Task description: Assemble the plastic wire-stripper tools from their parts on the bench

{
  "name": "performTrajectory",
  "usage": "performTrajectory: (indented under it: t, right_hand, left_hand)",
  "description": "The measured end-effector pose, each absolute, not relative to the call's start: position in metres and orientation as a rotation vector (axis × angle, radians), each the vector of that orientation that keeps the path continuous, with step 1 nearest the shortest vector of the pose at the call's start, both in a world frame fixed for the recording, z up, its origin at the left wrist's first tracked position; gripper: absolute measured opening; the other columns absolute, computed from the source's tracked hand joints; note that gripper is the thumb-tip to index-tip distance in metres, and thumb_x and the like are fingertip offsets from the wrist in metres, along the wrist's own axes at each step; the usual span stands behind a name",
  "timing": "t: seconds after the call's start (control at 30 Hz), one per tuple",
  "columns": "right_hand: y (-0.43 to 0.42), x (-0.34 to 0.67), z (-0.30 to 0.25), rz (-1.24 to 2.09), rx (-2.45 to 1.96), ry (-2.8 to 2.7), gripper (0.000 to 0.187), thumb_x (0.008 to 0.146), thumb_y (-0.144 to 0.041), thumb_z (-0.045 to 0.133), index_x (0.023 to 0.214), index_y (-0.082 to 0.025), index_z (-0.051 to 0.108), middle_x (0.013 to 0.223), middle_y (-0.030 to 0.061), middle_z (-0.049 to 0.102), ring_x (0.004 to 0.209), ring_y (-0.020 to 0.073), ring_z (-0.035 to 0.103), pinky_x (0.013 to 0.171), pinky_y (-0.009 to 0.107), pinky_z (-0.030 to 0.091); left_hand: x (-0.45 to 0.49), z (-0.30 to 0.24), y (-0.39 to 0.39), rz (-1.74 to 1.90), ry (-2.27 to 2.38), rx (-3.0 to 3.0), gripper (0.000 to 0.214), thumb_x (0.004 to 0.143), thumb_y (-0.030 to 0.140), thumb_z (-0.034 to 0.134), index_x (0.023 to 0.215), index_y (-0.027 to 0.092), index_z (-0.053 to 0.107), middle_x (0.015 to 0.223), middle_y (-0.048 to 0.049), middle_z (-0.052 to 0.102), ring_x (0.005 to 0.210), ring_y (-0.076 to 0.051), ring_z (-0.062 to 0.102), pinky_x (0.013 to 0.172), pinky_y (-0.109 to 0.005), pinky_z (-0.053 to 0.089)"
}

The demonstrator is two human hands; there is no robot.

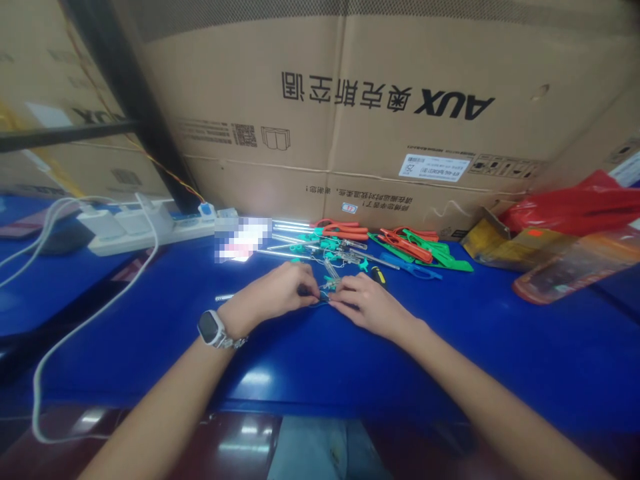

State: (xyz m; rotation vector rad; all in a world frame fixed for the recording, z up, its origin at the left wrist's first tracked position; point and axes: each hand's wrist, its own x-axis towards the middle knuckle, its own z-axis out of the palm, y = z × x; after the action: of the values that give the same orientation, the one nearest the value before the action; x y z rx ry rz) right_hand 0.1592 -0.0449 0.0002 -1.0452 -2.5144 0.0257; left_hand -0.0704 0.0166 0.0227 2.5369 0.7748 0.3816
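My left hand (285,290), with a watch (212,328) on its wrist, is closed in a pinch over the blue table. A dark bit shows under its fingers. My right hand (370,303) is also pinched, its fingertips almost meeting those of the left. Between them is a small part with a thin pale wire (325,287), too small and blurred to name. Just beyond my fingers lies a heap of thin metal rods (295,239) with green plastic pieces (330,245). The silvery end of a rod (224,298) sticks out beside my left wrist.
Orange-handled pieces (345,230), green strips (445,253) and a blue piece (413,267) lie behind the hands, near a yellow-black tool (379,275). A power strip (150,230) with white cables stands left. Cardboard (250,167) walls the back; an orange-edged clear container (565,267) lies right.
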Motion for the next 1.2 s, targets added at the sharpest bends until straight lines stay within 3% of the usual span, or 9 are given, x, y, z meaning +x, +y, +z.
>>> performTrajectory:
  t: [0.1,0.27,0.4,0.5,0.6,0.7,0.97,1.1,1.2]
  right_hand:
    - [-0.049,0.16,0.001,-0.023,-1.05,-2.554,0.029,0.102,-0.03,0.048,0.1,-0.017,0.074,0.095,0.0082,0.067,0.089,0.0182,0.061,0.08,0.034,0.043]
    - [-0.061,0.161,0.002,-0.032,-1.127,-2.611,0.032,0.101,-0.028,0.046,0.12,-0.015,0.068,0.104,0.0125,0.063,0.098,0.023,0.058,0.085,0.039,0.047]
    - [-0.065,0.161,-0.001,0.087,-1.169,-2.528,0.031,0.1,-0.028,0.047,0.121,-0.018,0.067,0.106,0.0114,0.06,0.099,0.023,0.057,0.088,0.04,0.049]
    - [-0.061,0.163,-0.001,0.213,-1.164,-2.381,0.028,0.098,-0.026,0.049,0.118,-0.02,0.068,0.108,0.0095,0.059,0.102,0.0209,0.057,0.092,0.038,0.049]
    - [-0.05,0.165,0.006,0.133,-1.231,-2.263,0.025,0.095,-0.021,0.052,0.115,-0.018,0.067,0.113,0.011,0.058,0.107,0.0227,0.055,0.095,0.039,0.046]
    - [-0.037,0.166,0.017,0.016,-1.349,-2.411,0.022,0.093,-0.025,0.058,0.111,-0.018,0.067,0.112,0.0105,0.062,0.109,0.0267,0.052,0.093,0.043,0.041]
    - [-0.024,0.157,0.037,-0.168,-1.369,-2.677,0.01,0.088,-0.021,0.061,0.095,-0.016,0.066,0.098,0.0101,0.068,0.099,0.0266,0.053,0.087,0.041,0.033]
    - [-0.032,0.161,0.033,0.107,-1.359,-2.559,0.011,0.092,-0.025,0.06,0.095,-0.018,0.068,0.098,0.0076,0.07,0.096,0.0233,0.058,0.087,0.038,0.036]
    - [-0.04,0.167,0.023,0.41,-1.345,-2.359,0.019,0.098,-0.028,0.054,0.107,-0.019,0.067,0.097,0.0053,0.072,0.092,0.0194,0.062,0.084,0.035,0.04]
  left_hand:
    - [-0.068,0.023,0.015,0.383,0.805,2.571,0.008,0.086,0.021,0.069,0.091,0.02,0.075,0.092,-0.0031,0.066,0.082,-0.016,0.062,0.076,-0.028,0.047]
    - [-0.06,0.032,0.002,0.331,0.814,2.673,0.014,0.088,0.021,0.068,0.099,0.022,0.075,0.097,-0.0037,0.065,0.083,-0.017,0.063,0.075,-0.028,0.046]
    - [-0.055,0.034,-0.007,0.254,0.819,2.808,0.012,0.09,0.019,0.065,0.093,0.022,0.076,0.096,-0.0041,0.065,0.081,-0.017,0.062,0.073,-0.028,0.044]
    - [-0.052,0.029,-0.009,0.228,0.845,2.877,0.015,0.091,0.018,0.062,0.083,0.019,0.074,0.091,-0.0048,0.064,0.08,-0.017,0.061,0.071,-0.028,0.043]
    - [-0.05,0.025,-0.009,0.243,0.821,2.918,0.018,0.092,0.015,0.06,0.078,0.018,0.073,0.088,-0.0048,0.063,0.08,-0.017,0.06,0.071,-0.029,0.043]
    - [-0.048,0.024,-0.01,0.233,0.83,2.95,0.02,0.091,0.014,0.059,0.075,0.016,0.07,0.087,-0.0052,0.063,0.079,-0.018,0.058,0.071,-0.03,0.042]
    - [-0.044,0.03,-0.013,0.176,0.847,2.985,0.024,0.09,0.011,0.056,0.07,0.016,0.068,0.084,-0.0063,0.063,0.078,-0.019,0.058,0.07,-0.032,0.041]
    - [-0.045,0.029,-0.013,0.192,0.852,2.967,0.022,0.09,0.012,0.056,0.072,0.015,0.069,0.085,-0.0064,0.063,0.078,-0.019,0.058,0.069,-0.031,0.041]
    - [-0.046,0.028,-0.012,0.206,0.852,2.95,0.023,0.091,0.013,0.056,0.073,0.015,0.069,0.086,-0.0063,0.063,0.077,-0.018,0.058,0.069,-0.031,0.041]
